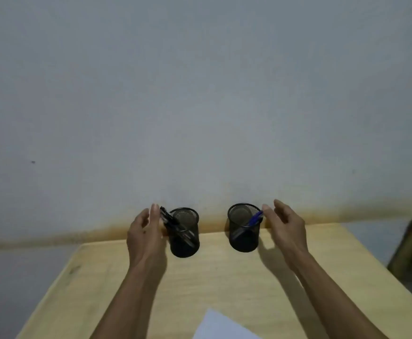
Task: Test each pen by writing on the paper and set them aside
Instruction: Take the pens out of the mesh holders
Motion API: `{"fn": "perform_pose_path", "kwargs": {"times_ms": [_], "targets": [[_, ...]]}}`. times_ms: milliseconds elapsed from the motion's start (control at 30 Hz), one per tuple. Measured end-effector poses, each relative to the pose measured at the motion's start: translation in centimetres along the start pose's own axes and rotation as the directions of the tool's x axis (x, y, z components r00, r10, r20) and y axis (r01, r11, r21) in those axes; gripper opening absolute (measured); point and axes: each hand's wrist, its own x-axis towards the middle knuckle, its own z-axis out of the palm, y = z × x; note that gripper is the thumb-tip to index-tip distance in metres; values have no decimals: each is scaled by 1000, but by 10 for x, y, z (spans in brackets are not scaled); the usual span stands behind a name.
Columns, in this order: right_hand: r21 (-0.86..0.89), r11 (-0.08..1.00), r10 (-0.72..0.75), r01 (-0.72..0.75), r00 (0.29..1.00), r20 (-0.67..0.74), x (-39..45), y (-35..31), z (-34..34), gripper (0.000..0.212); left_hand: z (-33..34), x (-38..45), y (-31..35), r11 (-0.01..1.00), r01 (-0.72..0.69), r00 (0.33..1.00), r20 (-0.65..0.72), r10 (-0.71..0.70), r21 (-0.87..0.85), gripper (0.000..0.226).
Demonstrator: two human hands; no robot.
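At the far edge of the pale wooden table, against a plain grey wall, left to right: left hand, fingers straight and loosely spread, holding nothing, just beside the left cup; left cup, black wire mesh, cylindrical, upright, holding several dark pens leaning out over its left rim; right cup, same mesh cylinder, holding one blue pen tilted right; right hand, fingers relaxed and apart, empty, near that cup's rim. White paper, flat, smooth, unmarked where visible, lies at the near edge. Judged: testing barely begun or not yet started; most pens remain.
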Motion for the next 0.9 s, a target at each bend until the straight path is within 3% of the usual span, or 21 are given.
{"fn": "perform_pose_path", "kwargs": {"times_ms": [67,167,300,533,633,733,833,900], "targets": [[-8,1000,7,-7,1000,-3,4,10,5,76,12,-1,-5,1000,29,999,15,-28,-7,40],[91,996,22,-21,1000,-15,3,26,15,47,20,14,-33,997,76,996,46,-76,-5,50],[232,973,9,-4,1000,-20,2,31,28,44,31,20,-41,986,-56,998,26,53,158,56],[181,982,-66,62,998,21,-3,39,39,22,45,19,-46,998,-6,999,36,4,57,68],[108,990,-88,88,996,-3,-4,40,44,44,51,17,-50,999,-1,1000,24,0,45,57],[76,991,-108,107,994,12,-4,29,46,39,53,16,-51,997,-36,999,-18,38,64,44],[25,993,-115,114,993,24,-1,15,42,56,51,19,-49,996,-63,997,-39,65,58,56],[40,992,-119,119,993,0,2,-1,37,53,50,24,-47,1000,-26,999,-35,26,-9,59]]}}
